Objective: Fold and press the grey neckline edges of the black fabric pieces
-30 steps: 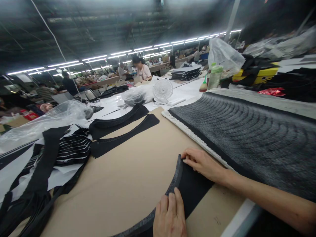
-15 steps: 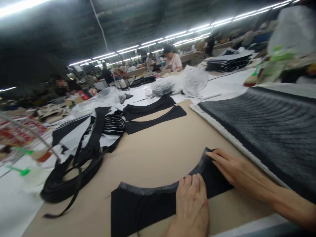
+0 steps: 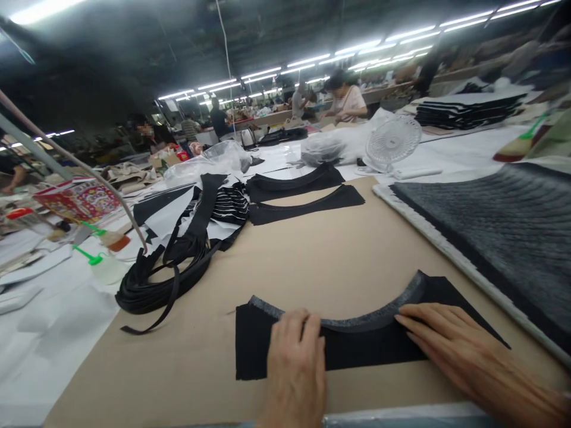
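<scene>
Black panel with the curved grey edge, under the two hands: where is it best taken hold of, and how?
Probably the black panel's short left end, pinched coming from the left: it projects past the left hand, while the right hand covers part of the other end. The panel looks thin and lies on the tan sheet, so lifting an edge first may help.

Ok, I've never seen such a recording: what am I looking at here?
No machine: a person works bare-handed, seen from a camera on their head, facing forward and down. The left hand and right hand both rest on a black piece with a grey band along its curved edge; whether either pinches it, I cannot tell. It lies on a tan sheet. Beyond are two similar pieces and a fan; strips lie coiled on the left, and a grey cloth on the right.
</scene>
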`<state>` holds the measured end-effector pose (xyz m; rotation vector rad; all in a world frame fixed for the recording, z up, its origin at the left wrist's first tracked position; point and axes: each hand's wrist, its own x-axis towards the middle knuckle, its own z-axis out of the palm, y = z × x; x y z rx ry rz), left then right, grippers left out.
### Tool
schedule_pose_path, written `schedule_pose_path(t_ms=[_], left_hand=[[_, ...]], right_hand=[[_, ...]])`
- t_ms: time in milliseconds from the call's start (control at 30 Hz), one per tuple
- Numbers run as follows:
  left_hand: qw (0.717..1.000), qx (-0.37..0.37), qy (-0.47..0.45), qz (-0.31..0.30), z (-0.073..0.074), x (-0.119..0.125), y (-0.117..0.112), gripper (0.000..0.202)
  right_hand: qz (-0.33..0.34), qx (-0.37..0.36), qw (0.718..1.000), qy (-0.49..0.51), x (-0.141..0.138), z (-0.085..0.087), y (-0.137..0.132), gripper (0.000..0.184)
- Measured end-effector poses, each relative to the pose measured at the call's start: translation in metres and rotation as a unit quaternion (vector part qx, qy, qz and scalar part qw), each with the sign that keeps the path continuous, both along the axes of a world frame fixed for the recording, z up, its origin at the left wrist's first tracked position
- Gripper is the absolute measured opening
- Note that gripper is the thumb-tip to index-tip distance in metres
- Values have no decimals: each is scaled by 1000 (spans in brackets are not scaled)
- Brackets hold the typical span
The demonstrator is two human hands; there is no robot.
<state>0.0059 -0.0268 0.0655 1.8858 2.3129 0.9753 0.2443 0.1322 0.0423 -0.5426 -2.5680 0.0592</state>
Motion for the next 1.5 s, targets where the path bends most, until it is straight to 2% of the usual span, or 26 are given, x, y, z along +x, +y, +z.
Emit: schedule_pose_path(t_ms=[67,200,300,400,500,567,633,733,867,1067,1267,1500], left_hand=[[998,-43,0,43,-3,-19,-7,31],[995,-98,11,34,-9,-36,-11,24],[995,-87,33,27,-10,-38,-10,25],[995,-97,23,20,-3,-40,-8,25],[989,-134,-57,-6,9,-46,-7,23],[977,-166,-133,-15,15,-52,-5,29],[961,-188,-201,-11,17,-59,-2,31],[949,-190,-250,9,13,-66,5,23],[949,-222,-218,43,9,-69,11,19],[953,-246,-167,57,14,-68,17,22],[954,-249,-151,66,13,-67,20,19],[952,-260,-139,79,14,-65,20,20]], right_hand=[[11,7,1000,-6,-12,12,-11,32],[87,-71,993,-44,-50,23,-36,41],[128,-121,981,-74,-69,17,-46,42],[131,-112,983,-66,-73,6,-45,43],[137,-98,984,-62,-72,1,-42,46],[145,-97,982,-70,-71,2,-41,46],[146,-99,981,-82,-72,4,-40,45],[140,-87,982,-93,-73,5,-39,49],[143,-64,984,-88,-73,2,-38,58],[147,-45,985,-75,-73,-2,-37,49],[138,-37,988,-60,-74,-6,-35,48],[146,-47,987,-54,-76,0,-32,45]])
